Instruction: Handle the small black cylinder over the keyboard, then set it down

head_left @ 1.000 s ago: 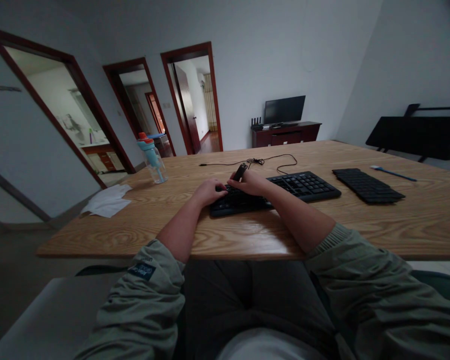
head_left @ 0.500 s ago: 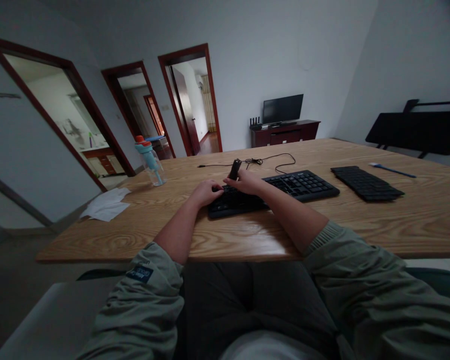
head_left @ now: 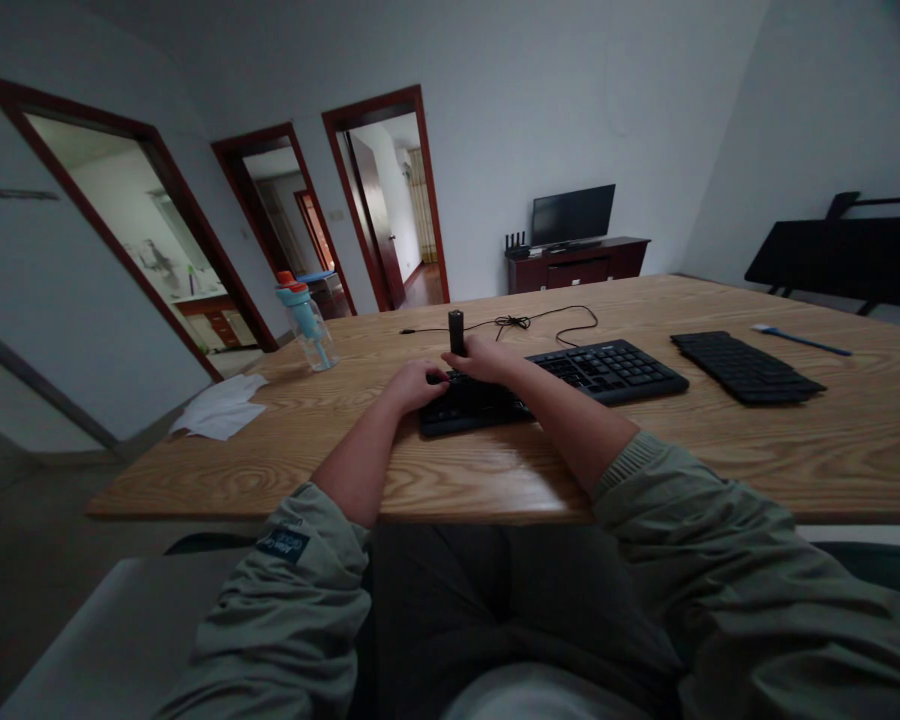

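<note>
A black keyboard (head_left: 615, 370) lies at an angle on the wooden table, its left part partly covered by my hands. My right hand (head_left: 486, 360) is closed around a black tool with a thick cylindrical handle (head_left: 456, 328). The handle points up out of the fist, and its lower end is hidden behind my fingers, over the keyboard's left part. My left hand (head_left: 414, 386) rests at the keyboard's left end with thumb and fingers pinched together; whatever is between them is too dark to make out.
Right of the keyboard lies a black ridged keyboard-like panel (head_left: 746, 368), with a blue-handled brush (head_left: 806, 340) beyond it. Behind the keyboard runs a coiled black cable (head_left: 514, 322). A clear bottle with a red-orange cap (head_left: 311, 325) and white tissues (head_left: 221, 405) are at the left.
The black tool in my right hand has swung from a slant to nearly upright, its top shifting left. My left hand stays at the keyboard's left end. The view has shifted slightly.
</note>
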`<state>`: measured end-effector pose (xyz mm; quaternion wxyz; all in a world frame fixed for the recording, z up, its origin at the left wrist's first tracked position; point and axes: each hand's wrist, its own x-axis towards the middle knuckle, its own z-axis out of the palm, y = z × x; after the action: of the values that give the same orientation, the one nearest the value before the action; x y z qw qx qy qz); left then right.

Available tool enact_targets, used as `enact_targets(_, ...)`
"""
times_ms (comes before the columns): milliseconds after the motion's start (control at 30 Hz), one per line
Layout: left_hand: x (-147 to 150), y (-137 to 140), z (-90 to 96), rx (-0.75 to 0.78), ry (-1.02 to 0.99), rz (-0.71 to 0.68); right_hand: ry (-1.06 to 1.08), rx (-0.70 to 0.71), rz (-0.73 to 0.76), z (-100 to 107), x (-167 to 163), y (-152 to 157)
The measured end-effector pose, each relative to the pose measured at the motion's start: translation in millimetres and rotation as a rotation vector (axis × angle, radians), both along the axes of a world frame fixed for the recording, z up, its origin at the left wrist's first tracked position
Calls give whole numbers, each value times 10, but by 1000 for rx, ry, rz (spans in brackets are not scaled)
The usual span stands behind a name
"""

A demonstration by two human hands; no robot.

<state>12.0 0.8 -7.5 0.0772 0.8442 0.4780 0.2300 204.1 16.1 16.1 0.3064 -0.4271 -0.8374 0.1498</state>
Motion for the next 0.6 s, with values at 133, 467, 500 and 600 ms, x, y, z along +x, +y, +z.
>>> enact_targets(133, 3, 4, -20, 19, -23, -31, -45, 18, -18, -1, -31, 10)
enact_targets(467, 23, 46, -17, 90, 118, -11, 442, -158, -10, -90, -168, 0)
enact_targets(500, 28, 42, -15, 91, 119, -4, 566, -200, -4, -104, -220, 0)
enact_targets(600, 39, 29, -10, 74, 110, 23, 872, -333, 4, -166, -422, -1)
